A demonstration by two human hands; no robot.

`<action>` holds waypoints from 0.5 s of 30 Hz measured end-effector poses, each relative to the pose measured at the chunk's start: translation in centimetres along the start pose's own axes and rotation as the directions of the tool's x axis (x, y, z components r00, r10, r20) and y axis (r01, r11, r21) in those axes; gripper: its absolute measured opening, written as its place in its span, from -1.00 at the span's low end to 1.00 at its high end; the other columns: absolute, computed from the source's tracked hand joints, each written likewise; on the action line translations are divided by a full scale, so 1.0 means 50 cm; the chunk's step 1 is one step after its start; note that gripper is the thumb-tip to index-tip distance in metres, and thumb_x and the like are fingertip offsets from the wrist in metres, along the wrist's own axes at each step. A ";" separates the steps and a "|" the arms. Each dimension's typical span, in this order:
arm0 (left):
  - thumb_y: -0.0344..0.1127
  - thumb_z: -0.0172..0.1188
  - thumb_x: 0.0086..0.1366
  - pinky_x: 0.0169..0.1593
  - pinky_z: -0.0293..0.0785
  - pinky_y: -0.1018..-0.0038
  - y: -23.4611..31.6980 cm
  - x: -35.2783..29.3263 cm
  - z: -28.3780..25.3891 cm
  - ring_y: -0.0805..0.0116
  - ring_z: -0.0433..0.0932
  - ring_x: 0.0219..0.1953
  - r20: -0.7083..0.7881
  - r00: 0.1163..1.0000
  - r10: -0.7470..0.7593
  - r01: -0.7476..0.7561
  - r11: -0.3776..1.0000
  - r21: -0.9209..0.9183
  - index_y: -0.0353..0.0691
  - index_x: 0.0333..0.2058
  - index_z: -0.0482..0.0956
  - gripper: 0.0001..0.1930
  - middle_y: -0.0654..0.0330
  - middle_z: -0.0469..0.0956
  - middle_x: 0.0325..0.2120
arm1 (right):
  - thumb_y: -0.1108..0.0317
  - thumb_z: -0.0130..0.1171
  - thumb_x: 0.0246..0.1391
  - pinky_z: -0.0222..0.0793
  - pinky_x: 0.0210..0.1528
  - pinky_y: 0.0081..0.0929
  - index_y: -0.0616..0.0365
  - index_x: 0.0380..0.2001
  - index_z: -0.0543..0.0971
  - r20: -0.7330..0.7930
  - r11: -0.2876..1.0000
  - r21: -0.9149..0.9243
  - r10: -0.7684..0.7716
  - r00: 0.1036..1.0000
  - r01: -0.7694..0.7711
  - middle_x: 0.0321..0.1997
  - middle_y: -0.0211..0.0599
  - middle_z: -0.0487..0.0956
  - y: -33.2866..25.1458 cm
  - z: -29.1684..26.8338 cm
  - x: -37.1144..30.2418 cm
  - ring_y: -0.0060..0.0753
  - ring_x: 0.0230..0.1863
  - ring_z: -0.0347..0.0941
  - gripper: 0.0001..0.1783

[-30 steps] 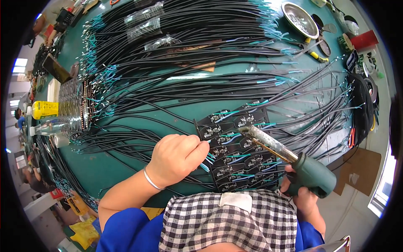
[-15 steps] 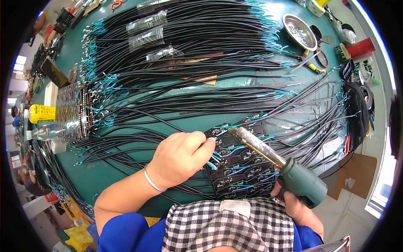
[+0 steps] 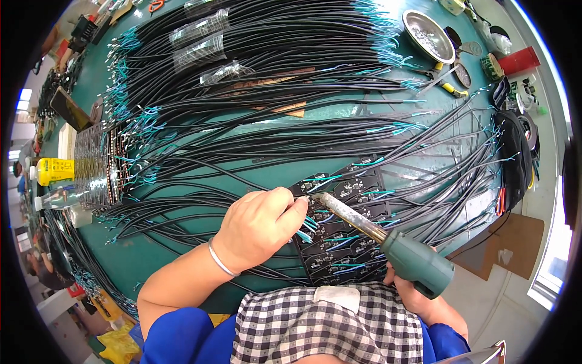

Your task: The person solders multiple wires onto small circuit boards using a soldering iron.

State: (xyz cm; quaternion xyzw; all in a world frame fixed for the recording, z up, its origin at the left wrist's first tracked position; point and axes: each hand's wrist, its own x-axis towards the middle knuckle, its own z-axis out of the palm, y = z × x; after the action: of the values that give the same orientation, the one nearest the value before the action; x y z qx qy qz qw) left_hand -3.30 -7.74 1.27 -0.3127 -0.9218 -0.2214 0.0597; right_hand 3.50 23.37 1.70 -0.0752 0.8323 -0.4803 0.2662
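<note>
My left hand (image 3: pixel 257 227) is closed in a pinch over the left edge of a panel of black circuit boards (image 3: pixel 339 227); what its fingertips hold is hidden. Teal and blue wire ends (image 3: pixel 306 233) stick out just below those fingers. My right hand (image 3: pixel 413 296) grips a green pistol-shaped soldering gun (image 3: pixel 418 264) with a long metal barrel. Its tip lies close to my left fingertips, over the upper part of the panel. Short teal and blue wires lie across several boards, and black cables run off to both sides.
Bundled black cables (image 3: pixel 260 45) with teal ends fill the far table. At the far right are a metal bowl (image 3: pixel 429 36) of silvery bits and yellow-handled pliers (image 3: pixel 453 90). A black pouch (image 3: pixel 515 161) sits at the right edge. Bottles, one with a yellow label (image 3: pixel 56 171), stand left.
The soldering gun has moved left and slightly nearer me, bringing its tip close to my left fingertips. My left hand keeps its pinch in nearly the same place. The whole view has shifted slightly.
</note>
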 end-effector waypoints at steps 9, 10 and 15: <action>-0.51 0.25 -0.03 -0.57 0.38 0.44 -0.001 -0.001 0.001 0.31 0.43 -0.59 0.007 1.000 0.003 -0.004 1.000 0.005 -0.29 -0.28 0.58 -0.75 0.20 0.42 -0.52 | 0.43 0.28 -0.16 0.37 -0.03 -0.25 0.06 -0.19 0.60 -0.046 0.995 0.066 0.082 0.996 -0.079 -0.16 -0.28 0.59 -0.021 0.011 0.007 -0.09 -0.08 0.47 -0.65; -0.51 0.25 -0.03 -0.57 0.38 0.44 -0.001 -0.001 0.000 0.31 0.43 -0.59 0.007 1.000 0.003 -0.003 1.000 0.005 -0.29 -0.28 0.58 -0.75 0.20 0.42 -0.52 | 0.43 0.28 -0.16 0.37 -0.03 -0.25 0.06 -0.19 0.60 -0.046 0.995 0.066 0.081 0.996 -0.078 -0.16 -0.28 0.59 -0.023 0.009 0.011 -0.09 -0.08 0.47 -0.65; -0.50 0.26 -0.03 -0.57 0.39 0.44 0.001 0.001 -0.002 0.31 0.44 -0.58 0.015 1.000 -0.010 0.010 1.000 0.005 -0.30 -0.29 0.58 -0.75 0.20 0.42 -0.52 | 0.41 0.30 -0.17 0.41 -0.07 -0.31 0.08 -0.20 0.60 -0.040 0.999 -0.048 -0.005 0.999 0.003 -0.17 -0.28 0.59 -0.015 0.010 0.009 -0.11 -0.12 0.49 -0.65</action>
State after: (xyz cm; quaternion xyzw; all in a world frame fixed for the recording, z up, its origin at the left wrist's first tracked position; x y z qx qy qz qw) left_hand -3.30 -7.73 1.38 -0.3094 -0.9243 -0.2173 0.0523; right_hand 3.27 22.45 1.97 -0.0735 0.8487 -0.4620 0.2465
